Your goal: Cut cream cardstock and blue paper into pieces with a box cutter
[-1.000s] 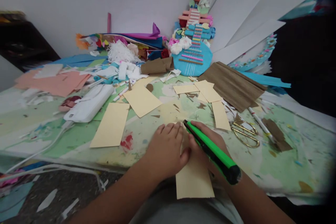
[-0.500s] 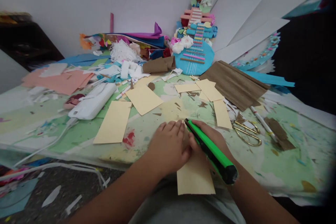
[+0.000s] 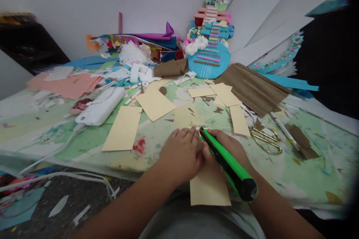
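A strip of cream card (image 3: 210, 186) lies under both hands, its near end sticking out past the table's front edge. My left hand (image 3: 182, 153) rests flat on the card's left side, fingers stretched forward and side by side; its thumb points toward the right hand. My right hand (image 3: 228, 147) is wrapped around a green and black stapler (image 3: 228, 164), whose narrow front end sits at the left fingertips over the card. What lies beneath the stapler's tip is hidden by the fingers.
More cream card pieces (image 3: 122, 129) lie left and ahead. Gold-handled scissors (image 3: 266, 140) and brown paper (image 3: 251, 89) are on the right. A white power bank (image 3: 101, 106) with a cable lies left. A blue paper guitar (image 3: 209, 59) leans against the wall behind craft scraps.
The view has shifted slightly. Both hands, the card and the stapler keep nearly the same arrangement; the stapler's rear end looks slightly lower and further right.
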